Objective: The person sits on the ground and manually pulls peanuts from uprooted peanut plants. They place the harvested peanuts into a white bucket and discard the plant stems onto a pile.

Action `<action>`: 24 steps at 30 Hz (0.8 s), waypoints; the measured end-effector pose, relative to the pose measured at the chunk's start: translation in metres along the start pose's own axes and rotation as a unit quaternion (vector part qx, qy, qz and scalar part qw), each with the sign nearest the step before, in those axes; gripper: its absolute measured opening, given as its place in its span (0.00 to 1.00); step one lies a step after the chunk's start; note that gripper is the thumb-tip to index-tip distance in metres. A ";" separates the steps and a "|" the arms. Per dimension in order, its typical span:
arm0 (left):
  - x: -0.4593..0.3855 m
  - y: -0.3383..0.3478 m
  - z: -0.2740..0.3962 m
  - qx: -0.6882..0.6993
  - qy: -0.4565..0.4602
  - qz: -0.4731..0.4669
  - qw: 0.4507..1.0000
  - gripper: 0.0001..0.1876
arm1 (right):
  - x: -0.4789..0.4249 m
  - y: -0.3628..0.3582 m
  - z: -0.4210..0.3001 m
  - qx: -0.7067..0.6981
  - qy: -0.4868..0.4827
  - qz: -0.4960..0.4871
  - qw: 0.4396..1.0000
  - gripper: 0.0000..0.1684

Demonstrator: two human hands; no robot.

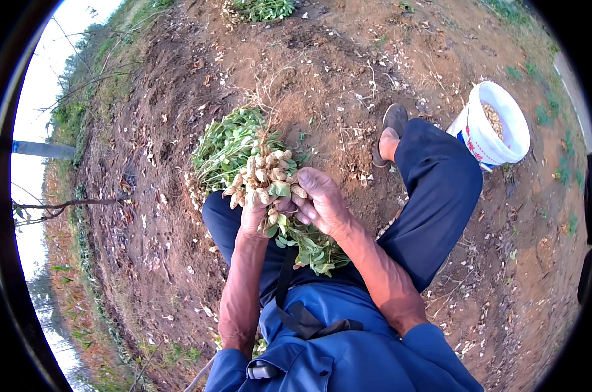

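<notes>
A peanut plant with a cluster of pale pods (264, 174) is up in front of my lap, its roots pointing away and its leafy stems (320, 250) hanging over my thighs. My left hand (255, 215) is closed around the plant just below the pods, its fingers partly hidden behind them. At the right side of the cluster, my right hand (323, 198) has thumb and fingers pinched at a peanut pod (298, 191). More green peanut plants (227, 147) lie on the soil just beyond my left knee, with pods at their left edge.
A white plastic bucket (514, 142) partly filled with peanuts stands to the right of my bent right knee. Another bunch of peanut plants (266, 9) lies farther ahead. Dry leaves and bits of shell litter the brown soil (335, 88). A bare branch (80, 202) juts in at the left.
</notes>
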State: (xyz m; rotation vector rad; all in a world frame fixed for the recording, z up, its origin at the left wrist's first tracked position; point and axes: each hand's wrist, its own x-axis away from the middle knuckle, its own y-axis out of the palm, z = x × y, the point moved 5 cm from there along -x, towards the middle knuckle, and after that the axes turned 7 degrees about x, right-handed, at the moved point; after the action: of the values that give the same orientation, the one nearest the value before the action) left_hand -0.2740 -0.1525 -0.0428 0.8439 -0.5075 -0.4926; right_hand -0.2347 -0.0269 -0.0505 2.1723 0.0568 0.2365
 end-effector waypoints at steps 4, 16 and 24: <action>0.002 0.002 0.003 0.016 -0.017 -0.027 0.999 0.18 | -0.001 0.000 0.011 -0.075 0.028 -0.031 0.996 0.19; 0.006 -0.023 0.004 0.027 0.013 0.015 0.999 0.18 | 0.003 0.008 0.014 -0.104 0.019 -0.027 0.994 0.27; 0.006 -0.043 0.007 -0.027 0.028 0.176 0.984 0.11 | 0.004 0.023 -0.007 0.217 -0.076 -0.004 0.973 0.21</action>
State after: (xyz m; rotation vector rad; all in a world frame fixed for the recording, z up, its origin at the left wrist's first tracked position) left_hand -0.2820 -0.1848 -0.0717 0.6953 -0.5759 -0.1557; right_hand -0.2335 -0.0340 -0.0271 2.6188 0.0315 0.0545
